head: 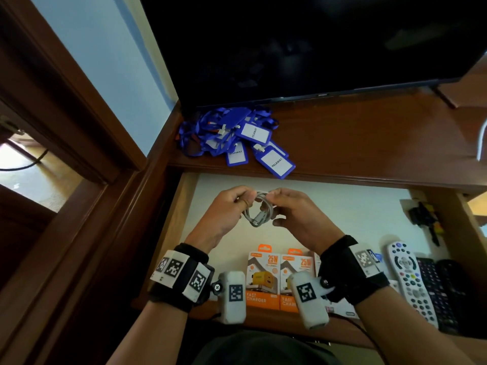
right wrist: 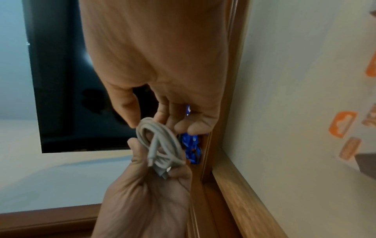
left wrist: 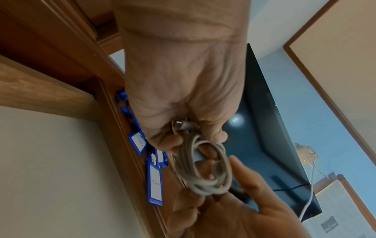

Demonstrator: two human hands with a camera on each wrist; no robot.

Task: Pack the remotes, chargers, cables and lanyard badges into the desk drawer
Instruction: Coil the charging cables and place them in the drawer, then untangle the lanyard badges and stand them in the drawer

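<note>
Two hands over open drawer [head: 342,206], left hand [head: 226,209] grip curled round coiled cable [head: 259,209], right hand [head: 295,212] seemingly pinching it

Open drawer [head: 342,206]: left hand [head: 224,214] and right hand [head: 297,217] gripping coiled white cable [head: 259,209]; charger boxes [head: 263,280], remotes [head: 411,280] inside; lanyard badges [head: 237,138] on desktop [head: 369,143]

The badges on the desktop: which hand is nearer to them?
Left. The left hand is just below the badges; the right hand is farther right, sharing the cable.

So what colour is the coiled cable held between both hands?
Light grey-white. The coiled cable shows best in the left wrist view, where its loops fill the middle of the picture.
</note>
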